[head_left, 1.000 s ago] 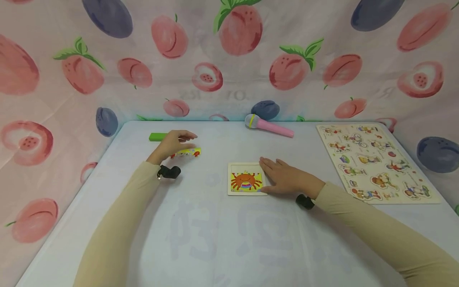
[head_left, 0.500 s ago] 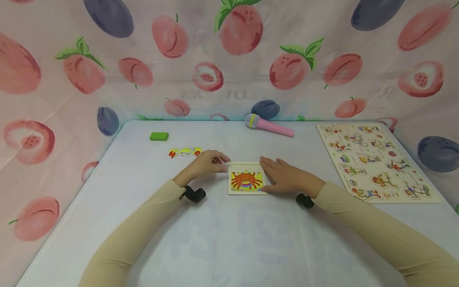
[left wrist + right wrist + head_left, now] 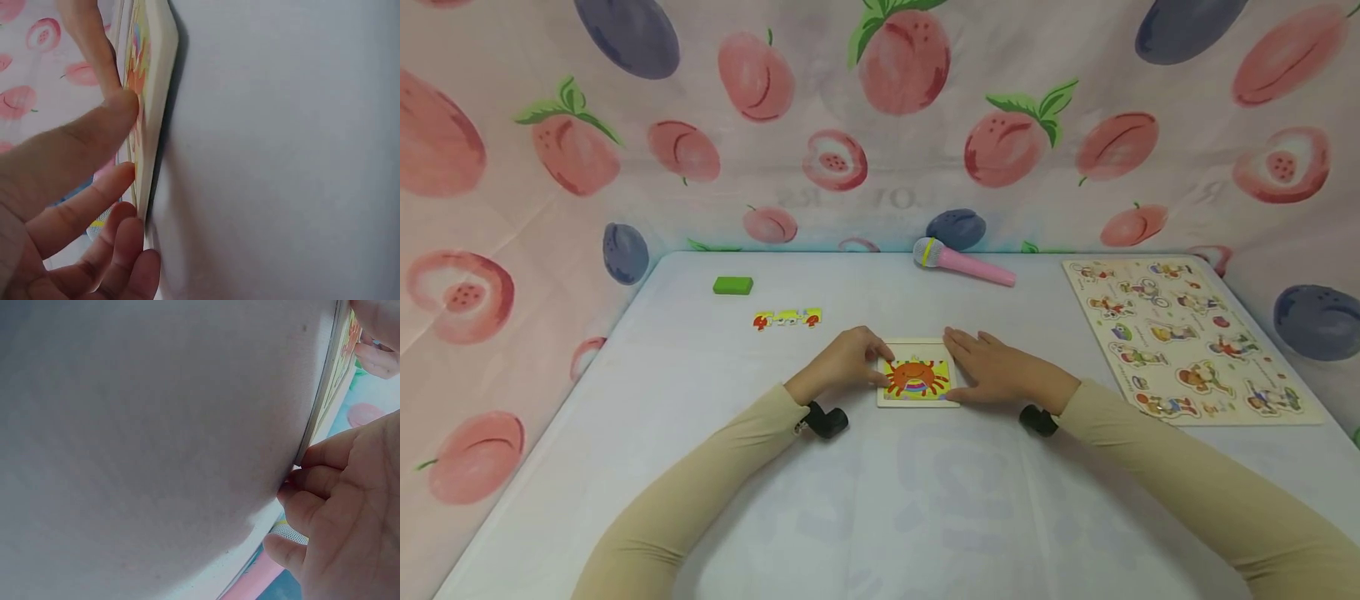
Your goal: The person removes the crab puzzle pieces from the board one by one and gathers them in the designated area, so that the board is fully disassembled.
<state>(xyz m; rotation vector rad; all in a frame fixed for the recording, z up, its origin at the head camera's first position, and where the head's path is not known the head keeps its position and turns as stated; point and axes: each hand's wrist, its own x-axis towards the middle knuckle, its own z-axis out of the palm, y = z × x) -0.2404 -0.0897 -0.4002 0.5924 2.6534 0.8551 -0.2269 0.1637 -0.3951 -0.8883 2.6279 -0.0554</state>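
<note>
A small white puzzle tray (image 3: 917, 405) lies at the middle of the table, with a crab picture (image 3: 916, 377) filling its lower part and a pale strip above. My left hand (image 3: 844, 365) reaches over the tray's left edge, thumb and forefinger touching the crab picture. In the left wrist view, the thumb (image 3: 122, 106) presses on the picture's face while the other fingers rest loosely by the rim. My right hand (image 3: 1003, 371) lies along the tray's right side, fingers extended at its edge. Several joined puzzle pieces (image 3: 787, 318), yellow and red, lie to the back left.
A green block (image 3: 732, 286) sits at the back left. A pink toy microphone (image 3: 973, 267) lies at the back middle. On the right is a large picture puzzle board (image 3: 1183, 342). Fruit-printed cloth (image 3: 760, 200) hangs behind the table.
My left hand has come right and toward me, from over the joined pieces to the tray's left edge, and now touches the crab picture. The right hand has stayed at the tray.
</note>
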